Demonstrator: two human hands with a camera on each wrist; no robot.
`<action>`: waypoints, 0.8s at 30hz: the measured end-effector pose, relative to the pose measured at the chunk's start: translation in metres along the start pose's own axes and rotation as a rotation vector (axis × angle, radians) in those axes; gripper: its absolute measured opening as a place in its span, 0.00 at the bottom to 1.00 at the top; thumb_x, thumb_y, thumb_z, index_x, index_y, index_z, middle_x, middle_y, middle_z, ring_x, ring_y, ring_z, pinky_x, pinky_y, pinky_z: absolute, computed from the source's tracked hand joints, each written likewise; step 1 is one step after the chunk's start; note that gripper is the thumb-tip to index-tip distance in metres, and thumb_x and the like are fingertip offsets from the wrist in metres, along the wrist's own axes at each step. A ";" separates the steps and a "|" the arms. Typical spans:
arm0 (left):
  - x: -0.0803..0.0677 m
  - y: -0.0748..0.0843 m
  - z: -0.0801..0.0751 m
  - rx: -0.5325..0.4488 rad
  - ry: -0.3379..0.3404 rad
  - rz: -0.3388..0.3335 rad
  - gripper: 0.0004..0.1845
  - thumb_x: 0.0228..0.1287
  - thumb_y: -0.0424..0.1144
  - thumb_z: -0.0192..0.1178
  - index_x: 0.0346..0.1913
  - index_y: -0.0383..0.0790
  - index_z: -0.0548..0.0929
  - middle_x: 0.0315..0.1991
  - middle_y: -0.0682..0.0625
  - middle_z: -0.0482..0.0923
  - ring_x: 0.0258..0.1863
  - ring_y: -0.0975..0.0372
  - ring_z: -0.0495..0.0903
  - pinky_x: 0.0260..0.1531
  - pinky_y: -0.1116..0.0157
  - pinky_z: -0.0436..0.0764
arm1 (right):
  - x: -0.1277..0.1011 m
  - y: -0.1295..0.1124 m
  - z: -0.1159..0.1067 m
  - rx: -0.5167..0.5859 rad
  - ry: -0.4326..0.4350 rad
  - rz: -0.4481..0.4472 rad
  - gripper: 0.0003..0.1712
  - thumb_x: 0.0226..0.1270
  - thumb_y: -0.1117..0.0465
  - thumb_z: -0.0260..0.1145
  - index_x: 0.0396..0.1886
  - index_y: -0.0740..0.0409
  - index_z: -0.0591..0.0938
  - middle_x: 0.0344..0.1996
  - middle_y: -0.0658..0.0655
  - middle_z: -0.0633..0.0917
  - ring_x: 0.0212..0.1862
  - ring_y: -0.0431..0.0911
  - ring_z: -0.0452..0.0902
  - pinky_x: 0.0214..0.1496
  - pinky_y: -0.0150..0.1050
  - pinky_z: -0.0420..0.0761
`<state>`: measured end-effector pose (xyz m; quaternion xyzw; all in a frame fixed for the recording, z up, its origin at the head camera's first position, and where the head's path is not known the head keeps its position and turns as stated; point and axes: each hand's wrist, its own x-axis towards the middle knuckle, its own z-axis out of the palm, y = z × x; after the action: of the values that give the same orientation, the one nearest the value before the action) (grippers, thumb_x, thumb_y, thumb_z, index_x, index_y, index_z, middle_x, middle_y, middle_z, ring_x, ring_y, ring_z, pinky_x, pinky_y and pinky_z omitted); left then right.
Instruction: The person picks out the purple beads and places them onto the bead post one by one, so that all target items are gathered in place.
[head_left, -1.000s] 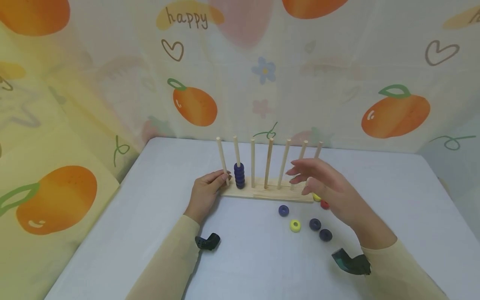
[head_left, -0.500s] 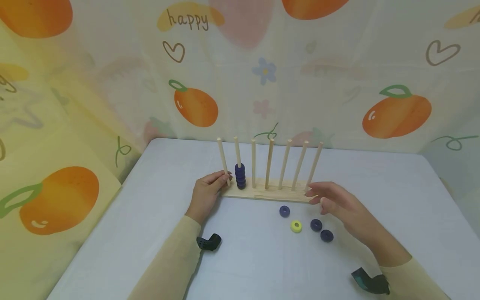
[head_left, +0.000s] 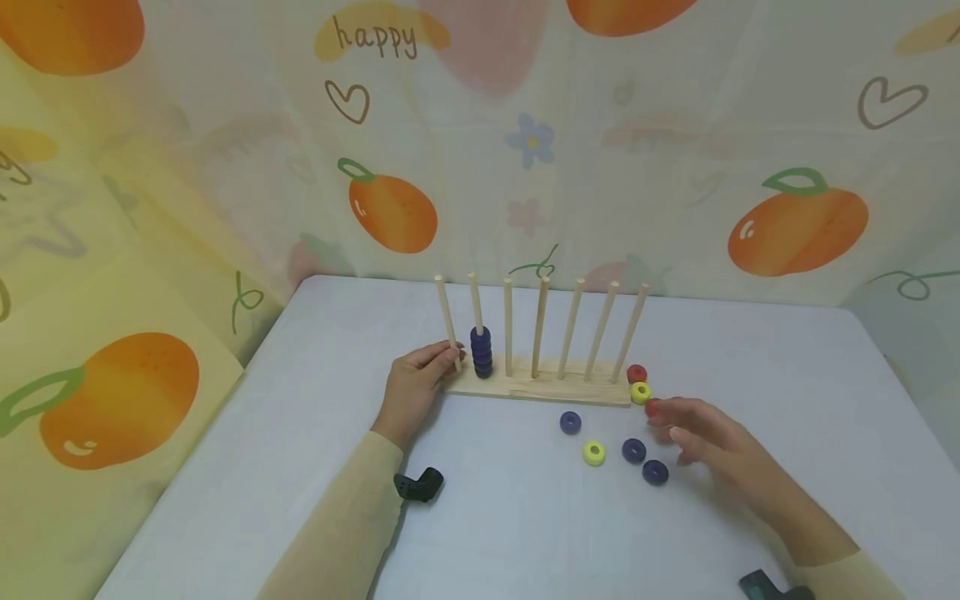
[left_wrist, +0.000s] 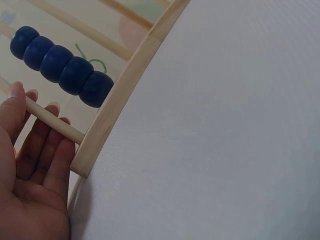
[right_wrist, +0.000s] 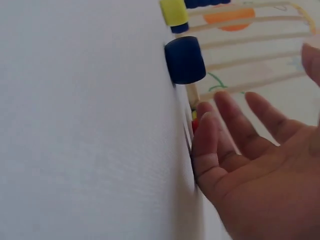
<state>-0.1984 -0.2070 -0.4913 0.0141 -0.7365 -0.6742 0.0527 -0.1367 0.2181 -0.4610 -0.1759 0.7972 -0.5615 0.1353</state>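
Observation:
A wooden peg rack [head_left: 570, 389] with a row of upright pegs stands on the table. My left hand [head_left: 416, 383] grips the leftmost peg [left_wrist: 55, 122] near its base, thumb and fingers on either side. On the second peg, several dark blue beads [left_wrist: 57, 64] are stacked down to the base. My right hand [head_left: 712, 437] is low over the table to the right of the rack, fingers loosely bent and holding nothing. Its fingertips are beside a red bead [head_left: 651, 407], which they partly hide. Just in front lies a dark blue bead [right_wrist: 185, 60].
Beyond the rack's right end sit another red bead [head_left: 637, 373] and a yellow bead [head_left: 640, 392]. Nearer the front are a purple-blue bead [head_left: 570, 422], a yellow bead [head_left: 594, 452] and a second dark bead [head_left: 633, 451]. A printed cloth [head_left: 480, 167] hangs behind the table.
My right hand has come away from the right-hand pegs, moving down and to the right, and the beads by the rack's end show again. The left hand keeps its place on the peg.

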 end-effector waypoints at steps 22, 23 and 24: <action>0.000 0.000 0.001 0.013 0.006 0.022 0.18 0.60 0.54 0.64 0.47 0.46 0.87 0.43 0.51 0.85 0.46 0.58 0.82 0.47 0.64 0.79 | -0.014 0.022 0.007 -0.222 0.017 0.016 0.27 0.54 0.52 0.76 0.54 0.44 0.79 0.48 0.43 0.83 0.50 0.41 0.76 0.45 0.33 0.77; -0.001 0.000 0.001 0.018 0.005 0.022 0.18 0.60 0.54 0.64 0.47 0.46 0.87 0.43 0.51 0.85 0.46 0.59 0.82 0.47 0.64 0.79 | -0.014 0.022 0.008 -0.232 0.017 0.012 0.25 0.54 0.52 0.76 0.53 0.43 0.79 0.47 0.42 0.83 0.50 0.40 0.76 0.46 0.33 0.77; -0.001 0.000 0.001 0.018 0.004 0.021 0.18 0.60 0.54 0.64 0.47 0.46 0.87 0.43 0.51 0.85 0.46 0.59 0.82 0.47 0.64 0.79 | -0.015 0.022 0.008 -0.243 0.014 0.000 0.24 0.54 0.52 0.75 0.52 0.43 0.79 0.47 0.42 0.83 0.50 0.40 0.76 0.46 0.33 0.77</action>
<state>-0.1978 -0.2057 -0.4914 0.0084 -0.7426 -0.6669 0.0612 -0.1229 0.2245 -0.4842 -0.1869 0.8604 -0.4619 0.1073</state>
